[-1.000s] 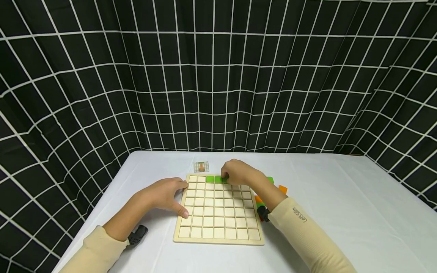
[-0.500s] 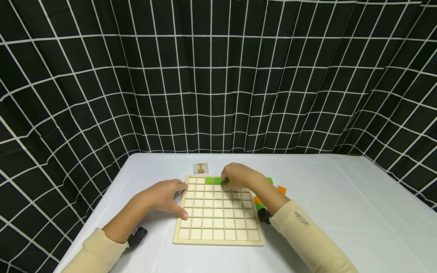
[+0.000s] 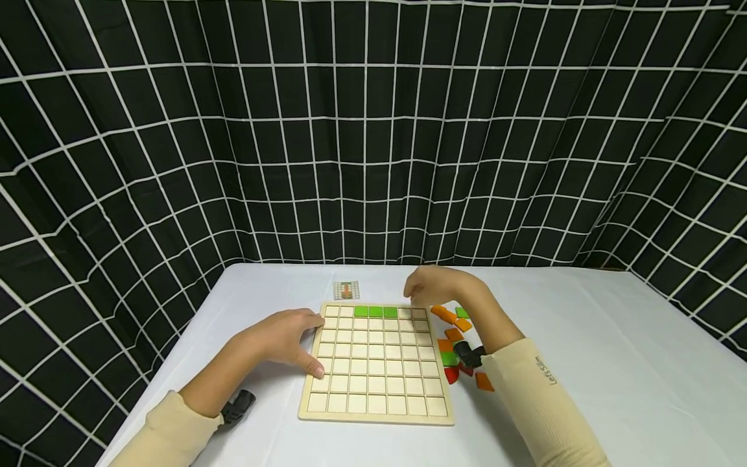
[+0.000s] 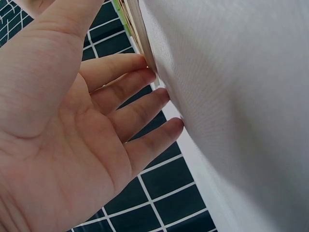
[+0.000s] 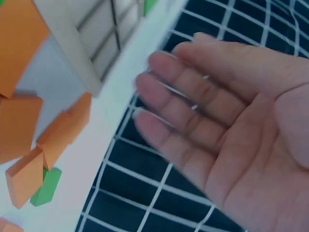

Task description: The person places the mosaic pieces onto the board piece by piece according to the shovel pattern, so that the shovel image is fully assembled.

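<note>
A pale wooden grid board (image 3: 376, 371) lies on the white table, with a row of three green square tiles (image 3: 376, 312) in its far row of cells. My left hand (image 3: 283, 340) rests at the board's left edge, thumb over the rim. In the left wrist view its relaxed fingertips (image 4: 175, 126) touch the board's side and the cloth. My right hand (image 3: 438, 284) hovers over the board's far right corner, fingers loosely bent. Nothing shows between its fingers in the right wrist view. Beside the board's right edge lie loose orange blocks (image 5: 21, 123) and a green piece (image 5: 46, 187).
A small card (image 3: 346, 290) with a printed coloured grid lies behind the board. Red pieces (image 3: 452, 375) and an orange piece (image 3: 484, 381) lie near the right wrist's black camera (image 3: 469, 355). A black curtain (image 3: 373, 162) with white grid lines hangs behind the table.
My right hand has let go of the third green tile, now in its cell, and moved right and up off it. More loose pieces are uncovered. The left hand stays at the board's edge.
</note>
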A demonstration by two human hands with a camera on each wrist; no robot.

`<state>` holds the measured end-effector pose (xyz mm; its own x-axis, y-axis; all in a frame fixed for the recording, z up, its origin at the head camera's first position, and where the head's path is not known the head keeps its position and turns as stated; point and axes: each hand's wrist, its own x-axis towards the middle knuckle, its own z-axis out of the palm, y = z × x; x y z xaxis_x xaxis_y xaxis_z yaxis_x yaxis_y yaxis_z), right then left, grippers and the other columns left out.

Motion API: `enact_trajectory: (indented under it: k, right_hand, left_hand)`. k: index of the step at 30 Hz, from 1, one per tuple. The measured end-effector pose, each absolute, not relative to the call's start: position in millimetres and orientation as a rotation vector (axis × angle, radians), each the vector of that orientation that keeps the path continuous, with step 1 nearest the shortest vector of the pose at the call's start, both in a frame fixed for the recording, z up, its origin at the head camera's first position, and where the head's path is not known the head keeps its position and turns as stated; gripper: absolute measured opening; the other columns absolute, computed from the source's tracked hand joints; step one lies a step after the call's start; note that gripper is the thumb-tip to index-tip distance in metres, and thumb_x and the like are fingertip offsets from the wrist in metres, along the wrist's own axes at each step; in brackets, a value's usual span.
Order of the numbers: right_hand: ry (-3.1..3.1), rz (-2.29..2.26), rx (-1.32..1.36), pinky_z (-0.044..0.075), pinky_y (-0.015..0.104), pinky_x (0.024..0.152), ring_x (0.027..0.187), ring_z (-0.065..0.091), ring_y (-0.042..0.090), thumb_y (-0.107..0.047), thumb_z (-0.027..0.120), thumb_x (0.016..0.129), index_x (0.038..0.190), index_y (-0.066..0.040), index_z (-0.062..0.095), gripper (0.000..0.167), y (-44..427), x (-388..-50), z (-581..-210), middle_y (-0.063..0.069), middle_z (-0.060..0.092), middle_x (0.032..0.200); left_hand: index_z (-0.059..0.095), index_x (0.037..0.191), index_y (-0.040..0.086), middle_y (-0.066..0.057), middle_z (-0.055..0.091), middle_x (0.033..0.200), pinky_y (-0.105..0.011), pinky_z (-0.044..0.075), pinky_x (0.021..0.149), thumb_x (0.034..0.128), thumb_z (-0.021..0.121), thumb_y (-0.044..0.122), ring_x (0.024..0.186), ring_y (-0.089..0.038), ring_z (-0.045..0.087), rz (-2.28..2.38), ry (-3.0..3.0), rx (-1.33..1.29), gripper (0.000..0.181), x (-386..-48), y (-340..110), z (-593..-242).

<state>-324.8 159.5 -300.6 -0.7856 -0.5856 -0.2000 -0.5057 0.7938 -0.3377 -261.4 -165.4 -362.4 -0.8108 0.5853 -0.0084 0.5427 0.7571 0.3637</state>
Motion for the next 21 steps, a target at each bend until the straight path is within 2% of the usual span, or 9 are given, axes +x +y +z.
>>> enact_trajectory:
  k: [4,9,14,21]
  right_hand:
    - [2.772,-0.405,-0.69,0.055,0.038,0.082,0.083,0.062,0.018,-0.009,0.071,0.089,0.111,-0.001,0.074,0.023,176.2,-323.7,-299.4,0.006,0.069,0.101]
    - [2.837,-0.439,-0.511,0.056,0.037,0.073,0.078,0.061,0.02,-0.012,0.075,0.087,0.098,-0.004,0.074,0.014,185.7,-324.2,-306.6,0.004,0.066,0.089]
    - [2.86,-0.418,-0.357,0.053,0.034,0.065,0.072,0.059,0.021,-0.01,0.077,0.083,0.091,-0.005,0.073,0.01,187.3,-326.6,-319.3,0.004,0.065,0.08]
    - [2.84,-0.375,-0.228,0.051,0.032,0.062,0.072,0.059,0.023,-0.014,0.081,0.081,0.083,-0.007,0.07,0.013,189.4,-325.1,-322.4,0.006,0.064,0.078]
  left_hand:
    - [0.061,0.13,0.002,-0.008,0.064,0.122,-0.045,0.046,0.101,0.062,0.091,0.055,0.114,-0.026,0.059,0.524,2.837,0.9,0.091,-261.5,-163.9,-363.0]
    - [0.061,0.13,0.002,-0.008,0.064,0.123,-0.045,0.045,0.101,0.0619,0.091,0.056,0.115,-0.026,0.059,0.535,2.824,0.895,0.092,-261.1,-164.2,-364.4]
    - [0.061,0.13,0.002,-0.008,0.064,0.123,-0.046,0.046,0.1,0.0617,0.09,0.057,0.113,-0.026,0.059,0.536,2.823,0.894,0.092,-260.4,-164.6,-364.6]
    - [0.062,0.128,0.003,-0.005,0.064,0.118,-0.045,0.047,0.098,0.0621,0.09,0.056,0.108,-0.023,0.059,0.513,2.833,0.919,0.089,-261.5,-165.4,-363.3]
